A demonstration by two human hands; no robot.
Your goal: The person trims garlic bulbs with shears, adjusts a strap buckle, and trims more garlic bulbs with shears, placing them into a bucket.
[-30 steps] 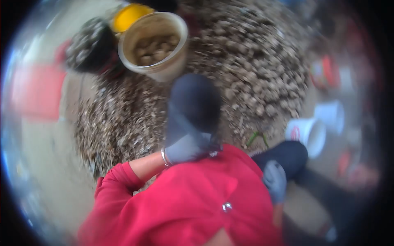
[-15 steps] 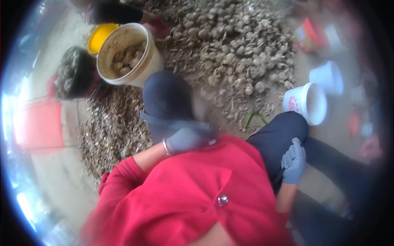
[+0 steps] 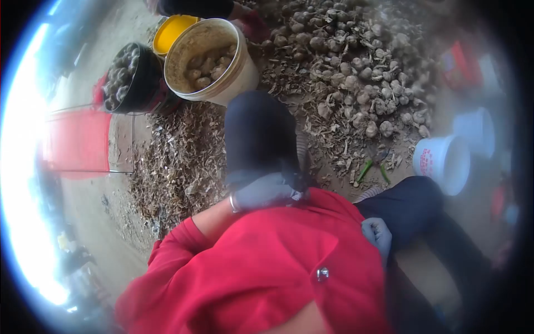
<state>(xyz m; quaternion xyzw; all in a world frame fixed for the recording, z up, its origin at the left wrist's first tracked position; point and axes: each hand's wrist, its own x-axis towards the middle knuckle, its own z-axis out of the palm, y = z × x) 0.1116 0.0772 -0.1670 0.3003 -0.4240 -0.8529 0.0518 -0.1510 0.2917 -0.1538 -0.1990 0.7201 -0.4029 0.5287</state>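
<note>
In the head view, the left hand point(image 3: 262, 192), gloved, lies between the left knee point(image 3: 258, 131) and the shirt point(image 3: 250, 250); I cannot tell if it grasps something. The right hand point(image 3: 378, 234) has curled fingers beside the shirt; its grip is also hidden. Garlic point(image 3: 351, 83) lies heaped ahead, with some in the bucket point(image 3: 243, 75).

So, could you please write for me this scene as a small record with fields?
left hand: grey glove, at the left thigh; grip hidden
right hand: grey glove, by the right thigh; contents not visible
pale bucket: beyond left knee, bulbs inside
dark bucket: left of it, full of bulbs
ground: bulb pile ahead, dry scraps at left
right side: two white buckets
other person: dark sleeve at top
</note>
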